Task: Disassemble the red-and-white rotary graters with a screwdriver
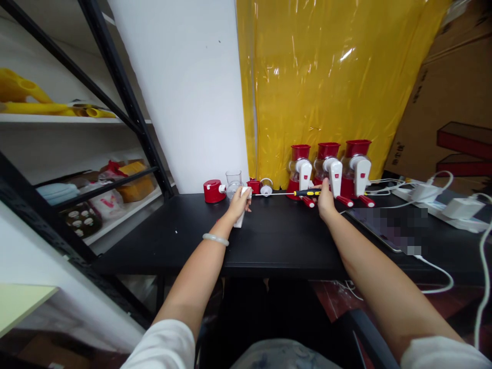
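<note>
White plastic crank [239,221] faces a slender-shafted screwdriver [305,193].

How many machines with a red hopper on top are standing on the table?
3, in a row before the yellow covering: the leftmost machine behind the screwdriver, the middle machine behind the right hand, and the rightmost machine.

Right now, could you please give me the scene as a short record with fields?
Left hand: holds a white part
Right hand: holds a screwdriver, shaft toward the left hand
Tip contact: too small to tell
Behind: three red-and-white grinders in a row
Surface: black table
</note>
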Motion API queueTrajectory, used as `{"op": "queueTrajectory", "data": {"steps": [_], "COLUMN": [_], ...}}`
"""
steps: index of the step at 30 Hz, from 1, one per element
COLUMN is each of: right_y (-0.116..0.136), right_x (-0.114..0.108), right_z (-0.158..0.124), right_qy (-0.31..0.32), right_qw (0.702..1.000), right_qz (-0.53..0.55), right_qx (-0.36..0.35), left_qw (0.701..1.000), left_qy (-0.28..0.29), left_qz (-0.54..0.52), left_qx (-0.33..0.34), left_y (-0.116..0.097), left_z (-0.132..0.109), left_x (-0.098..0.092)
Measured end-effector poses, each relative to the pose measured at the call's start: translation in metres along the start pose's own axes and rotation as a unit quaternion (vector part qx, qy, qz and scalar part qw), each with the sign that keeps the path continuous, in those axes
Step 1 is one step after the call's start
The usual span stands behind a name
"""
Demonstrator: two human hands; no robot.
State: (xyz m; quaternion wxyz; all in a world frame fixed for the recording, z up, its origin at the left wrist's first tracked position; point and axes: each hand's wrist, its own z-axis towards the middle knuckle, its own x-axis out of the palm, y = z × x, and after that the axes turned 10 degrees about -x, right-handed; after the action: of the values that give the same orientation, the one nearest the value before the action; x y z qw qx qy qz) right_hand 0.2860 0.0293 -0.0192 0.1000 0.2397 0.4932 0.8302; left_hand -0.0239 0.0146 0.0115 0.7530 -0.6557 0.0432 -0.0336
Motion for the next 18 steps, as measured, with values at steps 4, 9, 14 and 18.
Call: {"op": "queueTrajectory", "data": {"steps": [4,9,14,18], "right_y": [-0.0041,-0.0027,-0.0029,-0.0051], "right_x": [0.0035,0.0086,0.0053,0.0039], "right_z": [0.0003,-0.0020,-0.0014,0.0006], "right_qy": [-0.035,-0.040,-0.022,-0.035], "right_qw": [0.999,0.991,0.990,0.996], "right_qz": [-0.016,0.078,0.094,0.047], "right_qx": [0.036,0.100,0.098,0.063], "left_qw": [1.000,1.000,1.000,1.000], "left_qy": [0.001,0.009,0.003,-0.004], "left_qz": [0.000,0.008,0.008,0.001], "left_qx": [-0.003,0.007,-0.007,-0.015], "left_y": [0.0003,0.0013,0.0010,0.0012], "left_z": [0.0005,0.0006,0.0007,0.0018], "left_x": [-0.0001,0.0003,0.0008,0.0002]}}
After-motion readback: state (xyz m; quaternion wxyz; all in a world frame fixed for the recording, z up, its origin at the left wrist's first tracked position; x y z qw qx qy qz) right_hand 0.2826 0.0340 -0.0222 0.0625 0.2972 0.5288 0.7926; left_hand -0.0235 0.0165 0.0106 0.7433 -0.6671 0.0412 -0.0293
